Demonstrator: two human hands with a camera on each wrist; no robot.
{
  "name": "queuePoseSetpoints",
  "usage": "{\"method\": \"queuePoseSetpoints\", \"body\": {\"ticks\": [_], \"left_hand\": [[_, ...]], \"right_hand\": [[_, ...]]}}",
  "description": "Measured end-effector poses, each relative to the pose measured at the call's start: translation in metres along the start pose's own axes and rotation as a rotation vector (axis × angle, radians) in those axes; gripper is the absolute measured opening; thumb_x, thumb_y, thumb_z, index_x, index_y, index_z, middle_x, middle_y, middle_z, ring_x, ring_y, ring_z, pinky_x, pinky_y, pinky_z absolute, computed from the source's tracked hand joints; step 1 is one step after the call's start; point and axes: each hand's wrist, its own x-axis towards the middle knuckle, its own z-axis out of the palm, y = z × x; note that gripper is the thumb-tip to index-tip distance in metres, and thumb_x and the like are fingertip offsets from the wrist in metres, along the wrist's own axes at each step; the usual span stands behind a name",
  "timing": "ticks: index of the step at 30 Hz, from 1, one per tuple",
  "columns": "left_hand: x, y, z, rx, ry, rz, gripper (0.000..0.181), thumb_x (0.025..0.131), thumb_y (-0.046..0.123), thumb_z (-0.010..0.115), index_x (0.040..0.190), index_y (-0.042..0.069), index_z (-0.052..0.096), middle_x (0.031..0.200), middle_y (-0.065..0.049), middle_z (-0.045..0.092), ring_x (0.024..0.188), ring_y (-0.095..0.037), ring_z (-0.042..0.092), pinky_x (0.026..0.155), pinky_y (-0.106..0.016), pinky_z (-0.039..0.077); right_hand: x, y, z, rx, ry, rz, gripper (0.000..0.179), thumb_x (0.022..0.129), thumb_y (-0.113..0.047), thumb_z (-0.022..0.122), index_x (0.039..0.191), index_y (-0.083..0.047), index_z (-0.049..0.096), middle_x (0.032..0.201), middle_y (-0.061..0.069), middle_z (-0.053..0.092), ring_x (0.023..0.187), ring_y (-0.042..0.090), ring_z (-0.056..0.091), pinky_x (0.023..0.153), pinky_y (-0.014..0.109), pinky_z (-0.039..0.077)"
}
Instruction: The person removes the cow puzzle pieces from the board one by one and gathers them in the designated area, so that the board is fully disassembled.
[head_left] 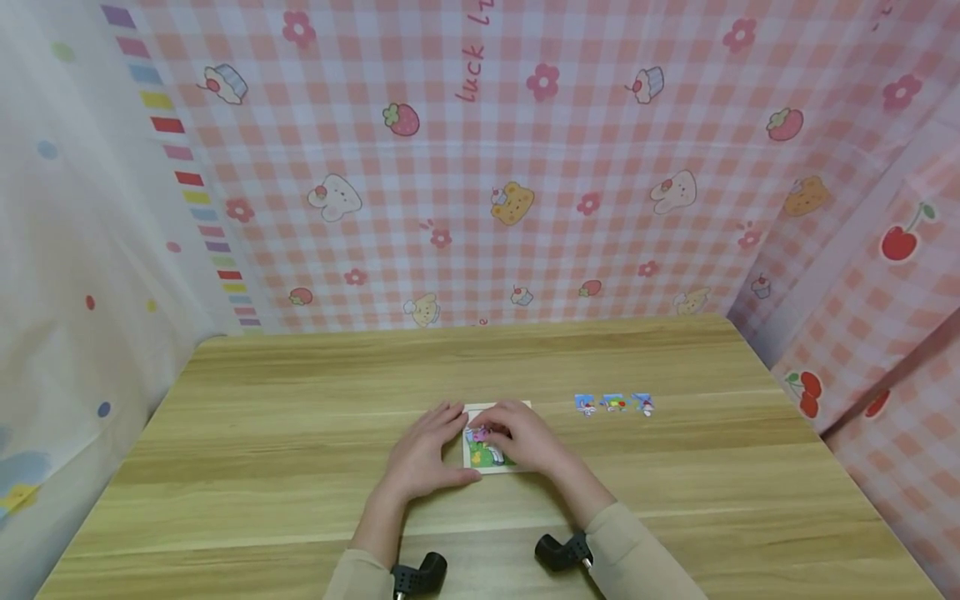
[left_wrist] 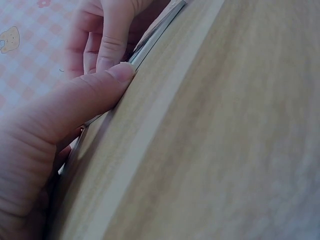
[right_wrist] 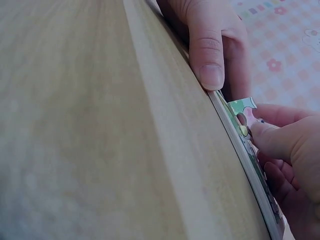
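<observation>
A small jigsaw puzzle board (head_left: pixel 498 471) with a pale frame lies on the table. My left hand (head_left: pixel 423 454) holds it at its left side, thumb on the near edge and fingers toward the far left corner. Over the board, my right hand (head_left: pixel 525 437) pinches a puzzle piece (right_wrist: pixel 244 107) between thumb and forefinger. That piece has green and pink on it and stands tilted up from the picture in the right wrist view. Green printed artwork shows on the lower left of the board; the right hand covers much of the rest.
Three loose puzzle pieces, a left one (head_left: pixel 585 405), a middle one (head_left: pixel 614 404) and a right one (head_left: pixel 643 405), lie in a row right of the board. The wooden table (head_left: pixel 300 450) ends at a pink checked curtain (head_left: pixel 465 250) behind.
</observation>
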Motion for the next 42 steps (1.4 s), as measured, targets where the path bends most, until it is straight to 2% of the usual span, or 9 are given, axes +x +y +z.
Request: {"method": "queuePoseSetpoints", "body": {"ticks": [7,12,17,24,33,42], "left_hand": [[0.001,0.0,0.0,-0.007,0.002,-0.003,0.089,0.074,0.055,0.081,0.144,0.007,0.052,0.155,-0.005,0.04,0.147,-0.026,0.026,0.119,-0.047,0.022],[0.0,0.001,-0.001,-0.015,0.001,-0.009,0.089,0.075,0.054,0.081,0.144,0.008,0.052,0.155,-0.005,0.04,0.147,-0.026,0.026,0.119,-0.047,0.022],[0.0,0.001,-0.001,-0.016,-0.001,-0.015,0.089,0.074,0.055,0.081,0.143,0.007,0.053,0.155,-0.006,0.04,0.147,-0.026,0.026,0.119,-0.048,0.022],[0.0,0.001,0.001,-0.01,-0.004,-0.021,0.089,0.074,0.056,0.081,0.143,0.007,0.053,0.155,-0.005,0.04,0.147,-0.027,0.026,0.119,-0.048,0.022],[0.0,0.001,0.001,-0.003,-0.01,-0.029,0.089,0.073,0.055,0.081,0.143,0.008,0.054,0.155,-0.004,0.04,0.147,-0.026,0.026,0.119,-0.047,0.022],[0.0,0.003,-0.001,-0.01,-0.013,-0.031,0.09,0.073,0.054,0.081,0.143,0.007,0.053,0.155,-0.005,0.039,0.147,-0.026,0.026,0.119,-0.045,0.021]], "right_hand": [[0.001,0.002,0.002,0.014,0.027,0.024,0.015,0.092,-0.01,0.07,0.106,-0.015,0.073,0.09,-0.007,0.063,0.083,0.01,0.055,0.076,0.031,0.049],[0.001,0.001,0.001,0.049,0.039,0.029,0.014,0.092,-0.009,0.07,0.104,-0.015,0.073,0.092,-0.007,0.064,0.085,0.011,0.057,0.078,0.032,0.05],[0.0,0.0,-0.003,0.14,0.069,0.039,0.016,0.092,-0.009,0.07,0.107,-0.013,0.073,0.097,-0.003,0.068,0.087,0.011,0.059,0.08,0.032,0.052],[-0.008,0.004,-0.013,0.216,0.121,0.065,0.013,0.091,-0.009,0.07,0.104,-0.013,0.073,0.1,-0.002,0.07,0.083,0.009,0.059,0.074,0.027,0.053],[-0.025,0.019,-0.029,0.224,0.124,0.087,0.01,0.091,-0.008,0.071,0.1,-0.013,0.073,0.095,-0.005,0.068,0.081,0.01,0.06,0.072,0.027,0.053],[-0.04,0.036,-0.041,0.212,0.19,0.047,0.012,0.087,-0.004,0.074,0.097,-0.009,0.074,0.094,0.0,0.071,0.082,0.01,0.062,0.073,0.025,0.054]]}}
